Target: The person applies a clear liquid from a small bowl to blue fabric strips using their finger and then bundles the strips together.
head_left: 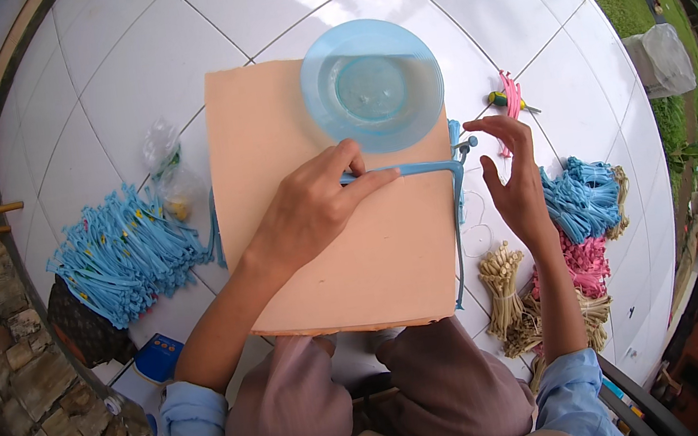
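Note:
A peach-coloured flat board (346,263) rests above my knees. My left hand (311,201) lies over its middle, thumb and fingers pinched on a blue cord (427,167) that runs right across the board. At the board's right edge the cord bends and hangs down along the side. A small blue-grey knobbed end (467,146) sticks out at that bend. My right hand (518,185) is just beyond it, thumb and forefinger apart, with nothing seen between them. A clear blue plastic bowl (378,138) stands on the board's far right corner; its contents are hard to make out.
Bundles of blue cords (135,252) lie on the white tiles at left beside a clear plastic bag (165,150). On the right are more blue cords (583,198), pink cords (586,265), beige bundles (501,286) and a yellow-and-black handled tool (497,97).

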Demonstrator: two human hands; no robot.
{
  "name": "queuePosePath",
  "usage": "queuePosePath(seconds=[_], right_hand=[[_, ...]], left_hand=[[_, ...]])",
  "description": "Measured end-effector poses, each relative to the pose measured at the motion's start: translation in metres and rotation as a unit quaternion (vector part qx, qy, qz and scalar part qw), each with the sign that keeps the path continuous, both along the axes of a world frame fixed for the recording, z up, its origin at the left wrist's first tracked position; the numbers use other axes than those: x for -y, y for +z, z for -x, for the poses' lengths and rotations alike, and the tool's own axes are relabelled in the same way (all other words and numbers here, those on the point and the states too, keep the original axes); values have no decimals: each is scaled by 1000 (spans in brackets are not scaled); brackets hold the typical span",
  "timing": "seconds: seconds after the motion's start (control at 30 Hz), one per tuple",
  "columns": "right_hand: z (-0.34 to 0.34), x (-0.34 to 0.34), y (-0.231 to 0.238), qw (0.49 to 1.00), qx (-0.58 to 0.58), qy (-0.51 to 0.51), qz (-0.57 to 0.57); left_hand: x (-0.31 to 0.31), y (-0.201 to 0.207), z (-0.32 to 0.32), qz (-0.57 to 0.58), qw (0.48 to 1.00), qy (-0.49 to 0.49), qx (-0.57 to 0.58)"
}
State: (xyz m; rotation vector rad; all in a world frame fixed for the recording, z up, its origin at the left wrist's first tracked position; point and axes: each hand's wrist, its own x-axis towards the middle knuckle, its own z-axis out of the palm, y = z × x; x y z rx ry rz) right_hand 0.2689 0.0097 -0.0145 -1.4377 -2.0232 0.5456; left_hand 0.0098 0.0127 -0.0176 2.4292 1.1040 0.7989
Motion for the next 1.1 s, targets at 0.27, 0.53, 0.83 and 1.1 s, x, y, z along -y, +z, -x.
queuePosePath(seconds=[0.27,0.53,0.83,1.1], right_hand=[[-7,2,-8,993,-64,-23,101],[-35,63,99,999,-20,-26,0],[62,91,228,988,-121,83,-53],[52,66,79,974,-4,163,159]], left_hand=[[5,6,-2,-19,1000,2,14],[49,58,-14,77,982,6,175],[102,124,39,119,951,41,284],[116,60,43,126,954,-16,271]])
